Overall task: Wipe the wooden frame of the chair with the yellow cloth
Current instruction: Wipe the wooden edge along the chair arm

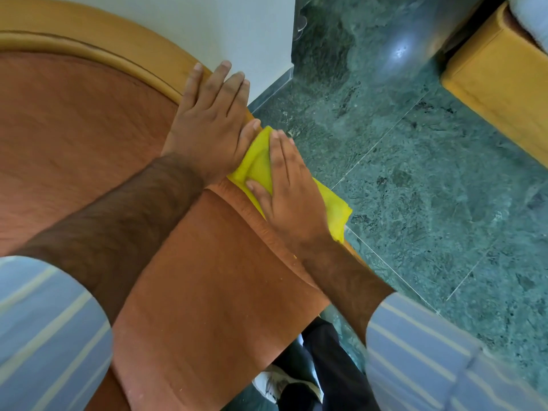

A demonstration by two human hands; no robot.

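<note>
The chair has a curved light wooden frame [98, 46] around rust-orange upholstery [207, 292]. My left hand [210, 123] lies flat on the frame's right-hand curve, fingers spread and pointing away from me, holding nothing. Just beside it, my right hand [289, 191] presses the folded yellow cloth [256, 166] onto the frame edge, thumb on the cloth's inner side. Part of the cloth sticks out past the hand toward the floor [336, 215]. The frame under both hands is hidden.
Green marble floor [430, 173] lies to the right of the chair. A white wall [237, 28] stands behind the frame. Another wooden furniture piece [501, 90] is at the upper right. My shoe [275, 384] and dark trouser leg are below the seat.
</note>
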